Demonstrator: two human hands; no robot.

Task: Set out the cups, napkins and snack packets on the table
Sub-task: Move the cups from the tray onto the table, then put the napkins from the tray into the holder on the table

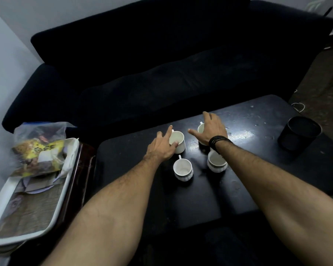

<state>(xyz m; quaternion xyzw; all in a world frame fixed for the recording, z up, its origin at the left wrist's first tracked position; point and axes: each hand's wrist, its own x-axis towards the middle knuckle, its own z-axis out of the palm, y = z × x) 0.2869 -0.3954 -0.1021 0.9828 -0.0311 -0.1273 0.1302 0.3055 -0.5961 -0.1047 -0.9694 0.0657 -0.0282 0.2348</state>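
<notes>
Several white cups stand close together on the black table (248,169). My left hand (161,147) grips the far left cup (179,141) by its rim, thumb on the near side and forefinger on the far side. My right hand (210,129) hovers with spread fingers over the far right cup (201,129), which it mostly hides. Two ribbed cups stand nearer to me, one (183,168) on the left and one (216,163) under my right wrist. A clear bag of snack packets (37,150) with white paper inside lies on a white tray (71,169) at the left.
The tray rests on a dark side stand left of the table. A black cylindrical container (299,133) stands at the table's right end. A dark sofa (161,73) runs along the far side. The right half of the table shows glare and specks.
</notes>
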